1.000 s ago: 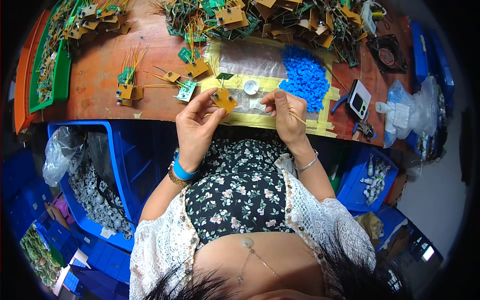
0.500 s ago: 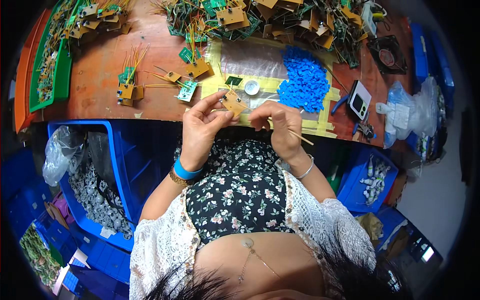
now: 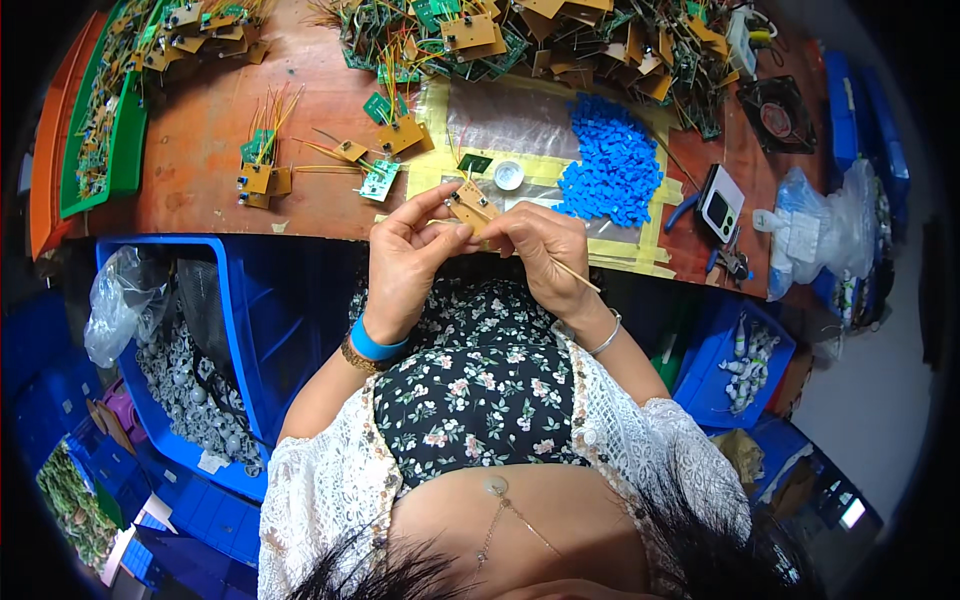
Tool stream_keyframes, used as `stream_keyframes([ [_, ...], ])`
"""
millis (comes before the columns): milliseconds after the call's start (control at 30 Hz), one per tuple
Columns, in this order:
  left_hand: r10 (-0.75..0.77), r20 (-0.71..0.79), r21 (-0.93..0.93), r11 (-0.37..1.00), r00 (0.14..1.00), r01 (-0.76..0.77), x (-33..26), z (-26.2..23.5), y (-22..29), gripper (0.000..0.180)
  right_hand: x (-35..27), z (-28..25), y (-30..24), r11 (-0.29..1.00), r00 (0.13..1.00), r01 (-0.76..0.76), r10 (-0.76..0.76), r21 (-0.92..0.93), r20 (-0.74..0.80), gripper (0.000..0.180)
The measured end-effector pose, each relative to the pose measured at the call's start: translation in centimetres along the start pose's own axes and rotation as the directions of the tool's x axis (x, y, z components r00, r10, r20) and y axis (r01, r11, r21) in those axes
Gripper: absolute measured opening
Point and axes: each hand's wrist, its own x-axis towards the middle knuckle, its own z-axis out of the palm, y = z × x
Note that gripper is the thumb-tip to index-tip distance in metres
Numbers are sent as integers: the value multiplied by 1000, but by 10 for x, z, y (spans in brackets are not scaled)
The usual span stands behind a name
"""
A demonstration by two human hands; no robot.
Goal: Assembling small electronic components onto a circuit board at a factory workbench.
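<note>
A person seated at a cluttered wooden workbench (image 3: 300, 200) is working a small tan circuit board (image 3: 470, 205) between both hands. Far left of the fingers, a green tray (image 3: 125, 150) of parts is sitting on an orange one (image 3: 45, 190), and a blue bin (image 3: 250, 330) of grey round pieces is standing below the bench edge. Nearer, just left of the fingers, loose tan boards with yellow wire leads (image 3: 262, 175) are lying on the wood. The left hand (image 3: 405, 265), a blue wristband (image 3: 375, 342) at its wrist, is curling its thumb and forefinger onto the board's left edge, gripping it. The board is being held just above the bench's near edge, over a yellow-taped clear sheet (image 3: 620, 250). The right hand (image 3: 545, 250) is pinching the board's right side while also holding a thin stick-like tool (image 3: 575, 275), possibly a wire lead, that is slanting out past its knuckles. Just beyond the fingertips, a small white cap (image 3: 509, 175) is resting on the sheet. Right of the fingers, a heap of blue plastic parts (image 3: 610, 165) is spreading across the sheet, with a small white-and-black meter (image 3: 720, 203) further right.
</note>
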Motion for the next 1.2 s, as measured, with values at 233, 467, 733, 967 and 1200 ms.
stream_keyframes([
  [233,9,-18,-9,1000,1000,-9,1,1,-3,42,-1,-3,-3,993,997,73,-71,-93,18,30],
  [467,28,-27,-4,1000,999,-28,2,1,-3,42,-1,-9,-7,982,994,97,-87,-161,73,24],
  [733,31,-71,14,999,997,-30,2,-1,-2,43,-17,-49,5,972,959,25,-89,-234,-269,21],
  [967,43,-62,22,999,997,-41,2,1,-3,42,-23,-46,21,740,967,185,-255,-647,-14,27],
  [1200,67,-59,48,997,996,-64,0,2,-6,41,-16,-38,21,740,976,120,-210,-662,-58,26],
])
